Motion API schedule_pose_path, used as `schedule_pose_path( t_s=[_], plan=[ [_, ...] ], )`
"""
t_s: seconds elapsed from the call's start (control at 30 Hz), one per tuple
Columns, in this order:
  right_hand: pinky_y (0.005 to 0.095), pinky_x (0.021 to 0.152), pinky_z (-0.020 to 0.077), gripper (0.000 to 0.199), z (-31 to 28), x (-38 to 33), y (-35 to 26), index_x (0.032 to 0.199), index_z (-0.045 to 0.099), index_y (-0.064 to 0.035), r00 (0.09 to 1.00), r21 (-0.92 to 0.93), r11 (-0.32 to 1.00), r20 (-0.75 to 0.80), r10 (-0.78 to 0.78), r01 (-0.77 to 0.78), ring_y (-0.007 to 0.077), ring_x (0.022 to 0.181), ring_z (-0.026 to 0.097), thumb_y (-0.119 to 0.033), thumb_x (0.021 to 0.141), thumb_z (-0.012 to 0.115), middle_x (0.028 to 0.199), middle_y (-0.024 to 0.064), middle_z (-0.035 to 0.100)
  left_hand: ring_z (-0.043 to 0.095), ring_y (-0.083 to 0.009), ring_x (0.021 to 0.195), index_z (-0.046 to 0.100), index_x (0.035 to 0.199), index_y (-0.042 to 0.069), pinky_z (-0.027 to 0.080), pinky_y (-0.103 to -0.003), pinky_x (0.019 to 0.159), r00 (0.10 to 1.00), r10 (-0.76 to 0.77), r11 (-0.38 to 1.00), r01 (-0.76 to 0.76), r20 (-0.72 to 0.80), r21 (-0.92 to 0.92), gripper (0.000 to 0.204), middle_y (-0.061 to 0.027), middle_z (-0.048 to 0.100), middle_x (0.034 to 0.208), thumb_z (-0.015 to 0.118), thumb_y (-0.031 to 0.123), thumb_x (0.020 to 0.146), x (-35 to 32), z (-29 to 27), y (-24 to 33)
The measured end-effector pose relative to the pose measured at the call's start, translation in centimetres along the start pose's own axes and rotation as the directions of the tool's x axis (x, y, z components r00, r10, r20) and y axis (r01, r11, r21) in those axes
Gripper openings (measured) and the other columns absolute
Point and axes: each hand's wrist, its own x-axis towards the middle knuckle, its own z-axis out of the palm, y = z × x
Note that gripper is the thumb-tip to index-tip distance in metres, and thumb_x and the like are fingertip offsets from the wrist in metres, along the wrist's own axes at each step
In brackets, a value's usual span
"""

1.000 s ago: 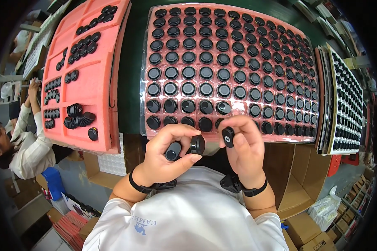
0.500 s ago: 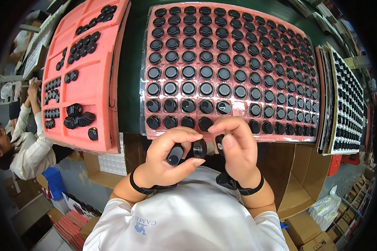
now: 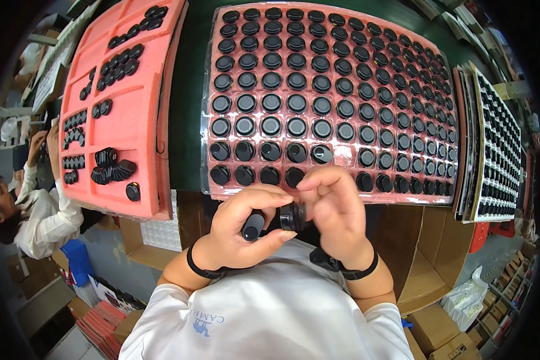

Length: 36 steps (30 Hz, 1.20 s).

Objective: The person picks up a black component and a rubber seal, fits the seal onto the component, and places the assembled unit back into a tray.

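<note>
Partly hidden: a small black round cap, pinched between the fingertips of the left hand and right hand, just below the near edge of the pink cap tray; its face cannot be made out. Left hand also curls around a black cylinder. Left: second pink tray, sparsely filled. Lower right: brown cartons, cut off.
</note>
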Motion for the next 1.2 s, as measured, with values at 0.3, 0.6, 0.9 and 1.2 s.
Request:
schedule_pose_path(
  t_s=[0.3,0.6,0.9,1.2],
  plan=[
    [0.0235,0.071,0.0388,0.026,0.1,-0.4,-0.5,0.108,0.053,-0.0026,0.997,0.195,0.979,-0.02,0.072,-0.067,0.0099,0.078,0.049,-0.013,0.085,0.062,0.09,0.0024,0.053,0.049,-0.0094,0.063,0.053,0.113,-0.002,0.043,-0.023,0.059,1.0,0.009,1.0,-0.009,-0.004,-0.029,0.045,-0.0145,0.059,0.105,0.073,0.0,0.072,-0.2,-0.1,-0.2],
    [0.033,0.075,0.0409,0.029,-1.2,0.2,-0.3,0.103,0.059,-0.0035,0.954,-0.44,0.847,0.134,-0.267,0.299,0.0212,0.081,0.054,-0.01,0.077,0.069,0.093,0.0078,0.058,0.051,-0.0126,0.072,0.052,0.114,-0.003,0.044,-0.025,0.065,0.999,-0.048,0.999,0.048,0.012,0.013,0.043,-0.0145,0.059,0.106,0.072,0.008,0.077,-0.5,-0.5,-0.1],
    [0.029,0.075,0.0412,0.026,-2.8,0.2,-1.2,0.101,0.06,0.0012,0.959,-0.586,0.76,0.146,-0.243,0.282,0.0216,0.085,0.052,-0.011,0.08,0.067,0.094,0.0104,0.056,0.05,-0.0123,0.071,0.048,0.118,-0.004,0.042,-0.024,0.066,0.976,-0.207,0.977,0.202,0.068,0.063,0.056,-0.0127,0.061,0.101,0.07,0.033,0.082,0.3,-0.5,0.1],
    [0.0364,0.073,0.0405,0.023,-6.4,0.9,-1.4,0.095,0.064,-0.0032,0.956,-0.936,0.352,-0.111,-0.271,-0.009,0.0272,0.081,0.052,-0.003,0.072,0.068,0.088,0.0086,0.058,0.046,-0.0114,0.06,0.041,0.123,-0.004,0.039,-0.023,0.058,0.971,-0.235,0.967,0.238,0.04,-0.088,0.076,-0.0126,0.061,0.092,0.042,0.063,0.087,0.0,0.1,-0.6]
  ],
)
